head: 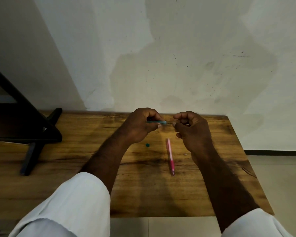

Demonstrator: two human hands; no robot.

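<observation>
Above the far part of a wooden table (161, 194), my left hand (140, 125) grips a teal pen barrel (156, 122) that lies level and points right. My right hand (190, 129) pinches a thin refill (169, 123) that sticks out of the barrel's right end. The two hands are a short gap apart. A small teal cap (147, 145) lies on the table below my left hand. A pink pen (170, 157) lies on the table between my forearms, its tip toward me.
A black stand (32, 134) with angled legs occupies the table's left side. A stained white wall (178, 57) rises right behind the table's far edge. Tiled floor (280, 177) shows to the right of and in front of the table.
</observation>
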